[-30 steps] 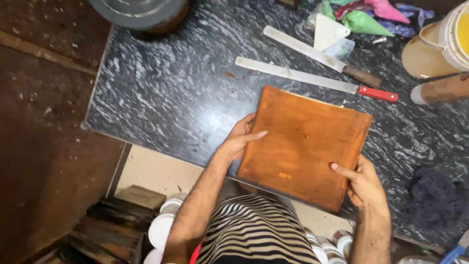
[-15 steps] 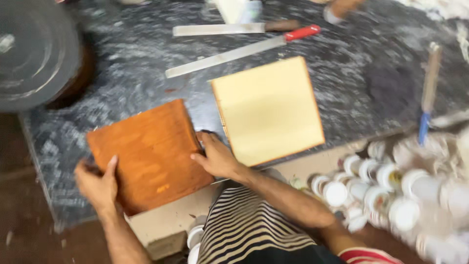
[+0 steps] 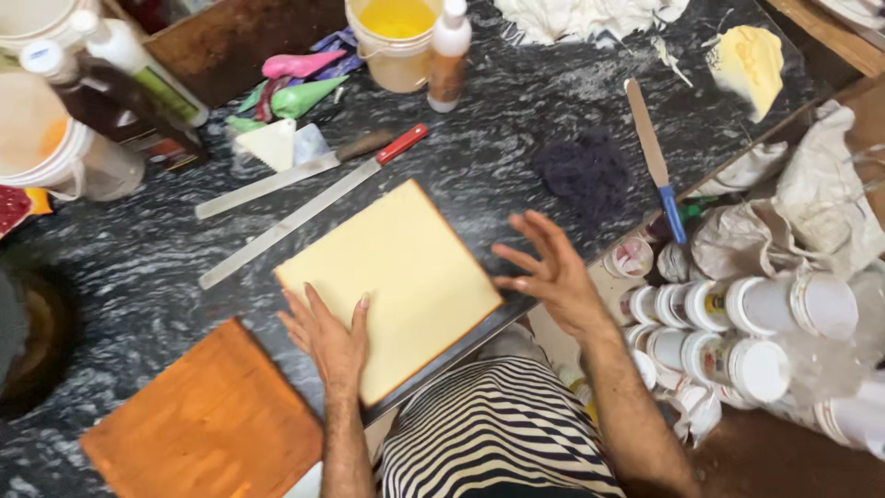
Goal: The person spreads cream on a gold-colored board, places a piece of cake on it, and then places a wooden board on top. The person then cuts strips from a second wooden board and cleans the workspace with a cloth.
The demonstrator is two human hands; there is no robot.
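A pale yellow square slab [image 3: 392, 281] lies flat on the dark marbled counter [image 3: 516, 129], near its front edge. My left hand [image 3: 327, 337] rests palm down on the slab's near left corner, fingers spread. My right hand [image 3: 553, 272] hovers open at the slab's right corner, fingers apart, holding nothing. An orange-brown square slab [image 3: 207, 420] lies apart at the lower left of the counter, untouched.
Two long knives [image 3: 304, 198] lie behind the yellow slab, one with a red handle. A blue-handled spatula [image 3: 653, 152], a dark cloth [image 3: 585, 171], piping bags [image 3: 295, 88], a yellow-filled bucket [image 3: 396, 37], bottles and tubs stand around. White jars [image 3: 737, 323] crowd below the counter's right.
The view has swung. My hands have left the orange-brown slab, which now lies at the lower left, and are at the pale yellow slab.
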